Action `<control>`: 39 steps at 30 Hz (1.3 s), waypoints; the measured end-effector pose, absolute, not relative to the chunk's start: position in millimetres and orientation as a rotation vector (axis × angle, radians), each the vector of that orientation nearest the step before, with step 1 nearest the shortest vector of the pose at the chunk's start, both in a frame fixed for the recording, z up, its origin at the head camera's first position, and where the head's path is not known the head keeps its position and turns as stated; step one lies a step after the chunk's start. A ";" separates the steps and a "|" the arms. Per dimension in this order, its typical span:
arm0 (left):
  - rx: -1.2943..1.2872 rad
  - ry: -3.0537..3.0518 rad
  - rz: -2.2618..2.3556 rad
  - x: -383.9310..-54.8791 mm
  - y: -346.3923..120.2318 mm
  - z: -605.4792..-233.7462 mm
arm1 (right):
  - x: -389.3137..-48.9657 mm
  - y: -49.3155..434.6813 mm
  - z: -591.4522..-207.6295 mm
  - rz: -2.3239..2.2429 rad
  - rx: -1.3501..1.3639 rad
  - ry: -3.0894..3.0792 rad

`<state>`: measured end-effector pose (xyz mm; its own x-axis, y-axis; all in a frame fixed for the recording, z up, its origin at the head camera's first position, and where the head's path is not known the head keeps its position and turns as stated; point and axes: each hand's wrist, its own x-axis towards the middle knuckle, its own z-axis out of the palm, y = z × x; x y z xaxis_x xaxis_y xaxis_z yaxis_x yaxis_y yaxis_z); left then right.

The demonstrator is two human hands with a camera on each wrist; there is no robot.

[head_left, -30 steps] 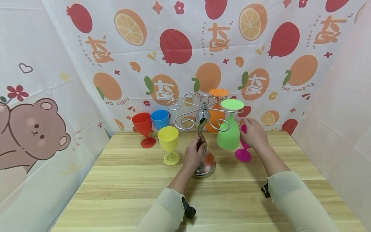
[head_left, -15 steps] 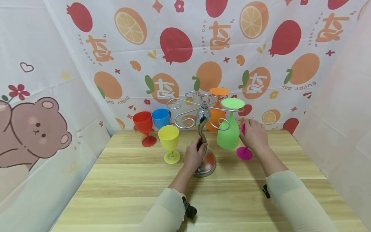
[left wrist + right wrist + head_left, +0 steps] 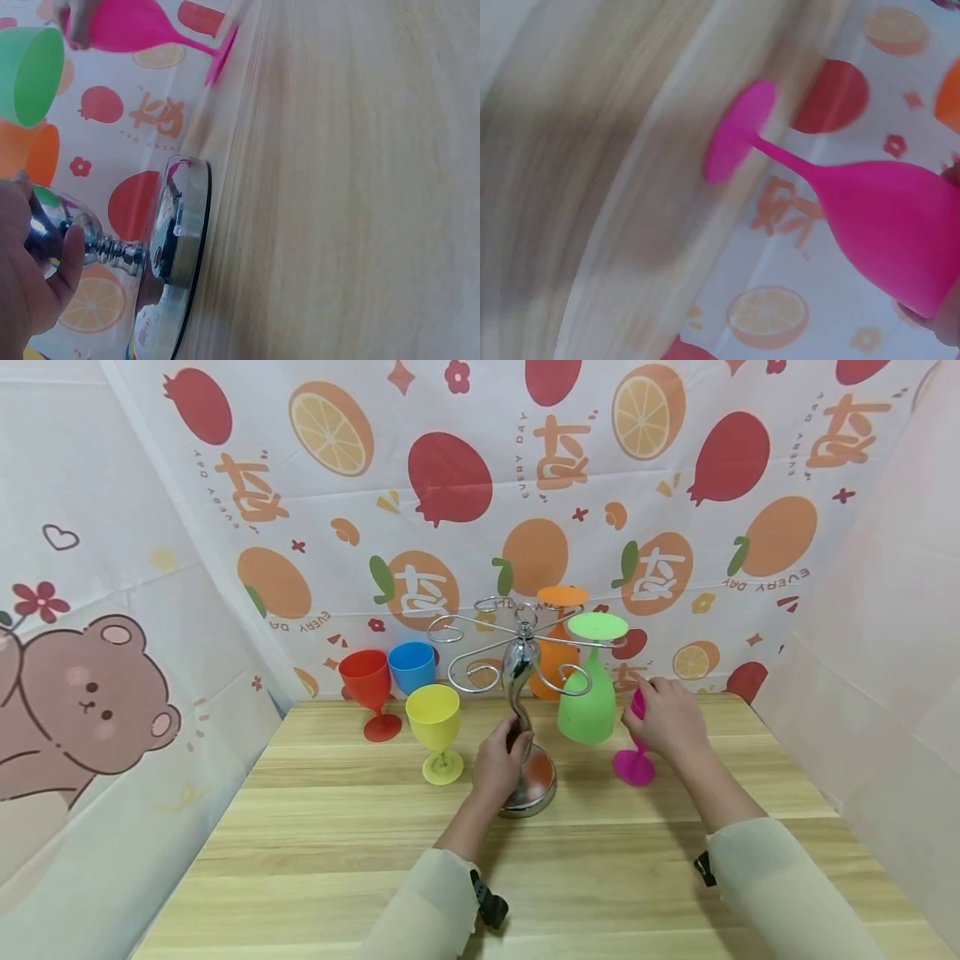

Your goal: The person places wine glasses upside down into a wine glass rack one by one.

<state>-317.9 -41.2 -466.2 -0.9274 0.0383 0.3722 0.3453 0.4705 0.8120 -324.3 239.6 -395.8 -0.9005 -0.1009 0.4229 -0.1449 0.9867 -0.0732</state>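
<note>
My left hand [image 3: 498, 763] grips the curved stem of a chrome goblet rack [image 3: 521, 668], whose round base [image 3: 174, 259] stands on the table. With its fingers around the bowl, my right hand [image 3: 667, 718] holds a magenta goblet [image 3: 889, 217], foot down, to the right of the rack. In the right wrist view only fingertips show at the edge of the bowl. A green goblet [image 3: 587, 706] and an orange goblet [image 3: 555, 672] hang upside down by their feet from the rack's wire arms. The green one is between the rack stem and my right hand.
Left of the rack, a yellow goblet [image 3: 434, 718], a red goblet [image 3: 367, 681] and a blue goblet [image 3: 412, 667] stand upright on the wooden table [image 3: 322, 860]. A fruit-print cloth [image 3: 480, 552] rises behind the table, with plain cloth at the right side.
My right hand has shifted slightly right and toward me with the magenta goblet, away from the green one. The left hand has kept its grip on the rack.
</note>
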 end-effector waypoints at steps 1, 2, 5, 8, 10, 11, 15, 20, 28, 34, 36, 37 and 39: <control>-0.329 -2.421 -1.440 -317.8 -41.1 -466.2 | -320.4 242.5 -392.8 0.180 0.160 -2.715; -0.331 -2.424 -1.439 -317.6 -41.0 -466.2 | -316.4 245.8 -389.5 0.221 0.144 -2.733; -0.343 -2.417 -1.419 -317.3 -41.0 -466.5 | -302.1 255.1 -377.3 0.412 0.080 -2.779; -0.349 -2.416 -1.397 -316.5 -41.5 -466.6 | -287.5 264.0 -367.0 0.590 0.051 -2.799; -0.357 -2.432 -1.396 -316.2 -42.3 -466.4 | -277.6 269.4 -362.8 0.684 0.059 -2.789; -0.360 -2.449 -1.399 -316.3 -42.8 -466.3 | -273.1 272.1 -362.0 0.718 0.074 -2.774; -0.376 -2.529 -1.445 -314.3 -48.1 -463.9 | -256.8 279.7 -364.2 0.819 0.157 -2.673; -0.351 -2.573 -1.484 -306.9 -55.6 -457.9 | -239.9 280.4 -367.3 1.017 0.208 -2.552; -0.212 -2.526 -1.455 -284.0 -69.3 -437.5 | -221.1 267.0 -364.6 1.269 0.201 -2.436; -0.245 -2.444 -1.561 -272.7 -79.6 -422.2 | -213.7 243.5 -359.3 1.562 0.294 -2.129; -0.282 -2.443 -1.575 -270.2 -80.8 -420.4 | -212.3 234.4 -357.5 1.670 0.321 -2.023; -0.302 -2.441 -1.581 -269.0 -80.8 -419.6 | -211.6 230.1 -356.9 1.713 0.327 -1.979; -0.357 -2.428 -1.623 -266.9 -80.2 -418.6 | -210.2 222.3 -356.5 1.789 0.335 -1.902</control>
<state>-266.9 -80.2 -418.6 -0.9510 0.0888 0.2963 0.3077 0.3683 0.8773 -210.2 222.3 -356.5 -0.8429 0.1586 0.5142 -0.5035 0.1047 -0.8576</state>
